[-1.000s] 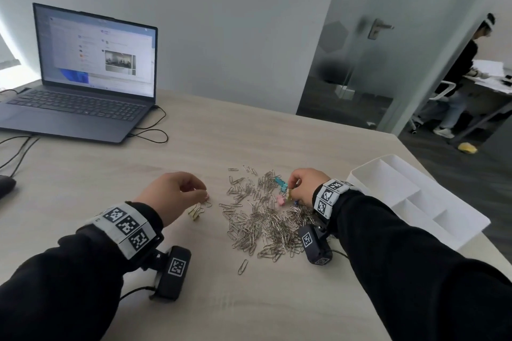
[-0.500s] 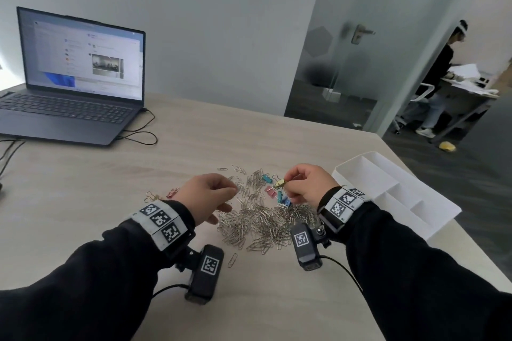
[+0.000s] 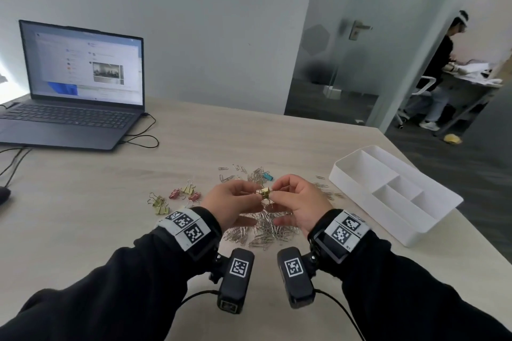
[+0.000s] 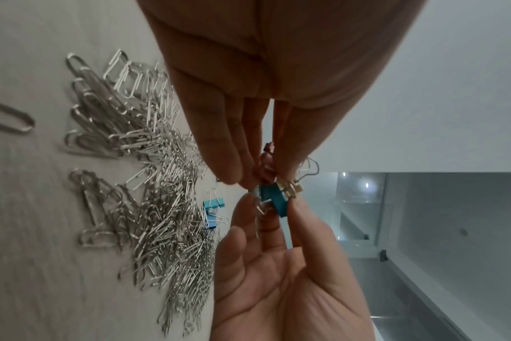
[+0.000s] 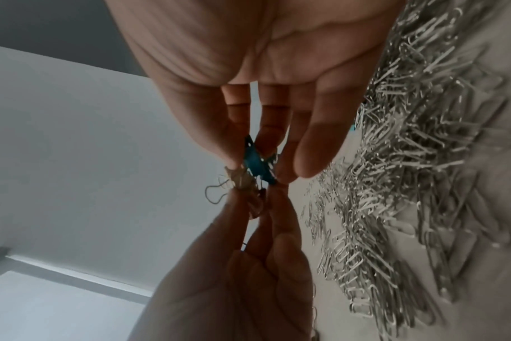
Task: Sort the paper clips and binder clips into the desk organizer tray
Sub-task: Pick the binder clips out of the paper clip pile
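Both hands meet above a pile of silver paper clips (image 3: 263, 227). Between them hangs a tangled cluster of small binder clips (image 3: 264, 192). My left hand (image 3: 249, 196) pinches the gold clip (image 4: 290, 188) and a pink one (image 4: 267, 161). My right hand (image 3: 279, 194) pinches the blue clip (image 5: 257, 166) with thumb and fingers. The white organizer tray (image 3: 368, 209) stands to the right, its compartments bare. Yellow binder clips (image 3: 159, 203) and pink binder clips (image 3: 176, 193) lie in a loose group left of the pile. Another blue clip (image 3: 267, 176) sits at the pile's far edge.
An open laptop (image 3: 77, 97) stands at the back left with cables (image 3: 138, 135) trailing onto the table. A dark mouse (image 3: 2, 194) is at the left edge. Behind a glass door at the back right, a person (image 3: 440, 72) sits at another desk.
My left hand moved right from the group of binder clips to meet my right hand. The right hand lifted binder clips off the pile, and both now pinch them.
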### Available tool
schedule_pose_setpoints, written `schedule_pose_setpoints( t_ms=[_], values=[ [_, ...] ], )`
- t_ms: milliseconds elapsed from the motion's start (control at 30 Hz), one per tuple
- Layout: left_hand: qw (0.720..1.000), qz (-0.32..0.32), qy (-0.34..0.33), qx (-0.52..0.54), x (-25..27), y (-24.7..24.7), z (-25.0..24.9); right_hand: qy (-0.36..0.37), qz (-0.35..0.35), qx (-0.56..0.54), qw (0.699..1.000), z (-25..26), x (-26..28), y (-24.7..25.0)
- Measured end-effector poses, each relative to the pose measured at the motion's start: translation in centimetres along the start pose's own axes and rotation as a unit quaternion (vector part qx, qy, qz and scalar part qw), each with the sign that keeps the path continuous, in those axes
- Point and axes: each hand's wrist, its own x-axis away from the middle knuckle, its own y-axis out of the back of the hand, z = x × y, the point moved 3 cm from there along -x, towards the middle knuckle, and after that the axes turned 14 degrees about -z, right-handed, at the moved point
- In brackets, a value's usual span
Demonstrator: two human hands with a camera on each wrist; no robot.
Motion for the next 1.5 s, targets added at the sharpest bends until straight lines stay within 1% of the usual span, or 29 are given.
schedule_pose_setpoints(
  t_ms=[133, 233, 400, 467, 533, 667, 733, 800, 933, 1000, 1033, 1067, 1133, 1167, 1200, 1267, 1333, 1400, 1467, 1500],
  values=[
    [0.999, 0.0, 0.02, 0.026, 0.0, 0.3, 0.1, -0.022, 0.004, -0.048, 0.999, -0.7, 0.0, -0.6],
    [0.999, 0.006, 0.026, 0.037, 0.2, 0.4, -0.2, -0.032, 0.005, -0.064, 0.997, -1.2, 0.1, -1.1],
    [0.998, 0.025, 0.039, 0.037, 0.5, 0.5, -0.4, -0.033, -0.013, -0.087, 0.996, -1.5, 0.2, -1.3],
    [0.998, 0.024, 0.046, 0.037, 0.5, 0.8, -0.4, -0.009, -0.018, -0.065, 0.998, -1.5, 0.3, -1.1],
    [0.997, 0.017, 0.055, 0.047, 0.4, 1.3, -0.5, 0.025, -0.039, -0.028, 0.999, -1.3, 0.3, -0.9],
    [0.995, 0.013, 0.075, 0.071, 0.0, 2.1, -0.5, 0.105, -0.084, 0.081, 0.988, -0.7, 0.2, -0.4],
    [0.994, 0.006, 0.075, 0.074, -0.2, 2.4, -0.6, 0.116, -0.092, 0.104, 0.983, -0.7, 0.0, -0.4],
    [0.995, -0.012, 0.068, 0.068, -0.5, 2.8, -0.8, 0.109, -0.1, 0.106, 0.983, -0.8, -0.3, -0.4],
    [0.998, -0.053, 0.044, -0.001, -1.1, 4.3, -1.4, 0.058, -0.086, 0.077, 0.992, -0.9, -0.8, -0.6],
    [0.991, -0.086, 0.005, -0.101, -1.6, 5.3, -1.7, 0.037, -0.078, 0.056, 0.995, -0.9, -1.0, -0.6],
    [0.979, -0.103, -0.027, -0.173, -1.8, 5.9, -1.9, 0.029, -0.077, 0.046, 0.996, -0.9, -1.1, -0.7],
    [0.959, -0.118, -0.06, -0.252, -2.0, 6.6, -2.1, 0.024, -0.076, 0.039, 0.996, -0.9, -1.2, -0.7],
    [0.903, -0.128, -0.104, -0.396, -2.4, 8.0, -2.3, 0.018, -0.075, 0.031, 0.997, -0.9, -1.4, -0.8],
    [0.877, -0.129, -0.111, -0.449, -2.7, 8.6, -2.3, 0.016, -0.075, 0.029, 0.997, -0.9, -1.5, -0.8],
    [0.857, -0.129, -0.109, -0.486, -2.9, 9.2, -2.2, 0.014, -0.075, 0.027, 0.997, -1.0, -1.6, -0.8],
    [0.841, -0.129, -0.091, -0.518, -3.1, 9.9, -1.8, 0.011, -0.077, 0.026, 0.997, -1.2, -1.8, -0.7],
    [0.839, -0.149, -0.103, -0.513, -3.2, 10.2, -1.8, 0.01, -0.077, 0.029, 0.997, -1.3, -1.9, -0.6],
    [0.849, -0.161, -0.15, -0.48, -2.9, 9.7, -2.1, 0.006, -0.072, 0.029, 0.997, -1.4, -2.0, -0.7],
    [0.872, -0.137, -0.184, -0.432, -2.3, 8.3, -2.7, 0.003, -0.062, 0.034, 0.997, -1.4, -2.0, -1.0],
    [0.892, -0.11, -0.183, -0.398, -1.9, 7.3, -3.0, 0.004, -0.056, 0.036, 0.998, -1.3, -1.8, -1.2]
  ],
)
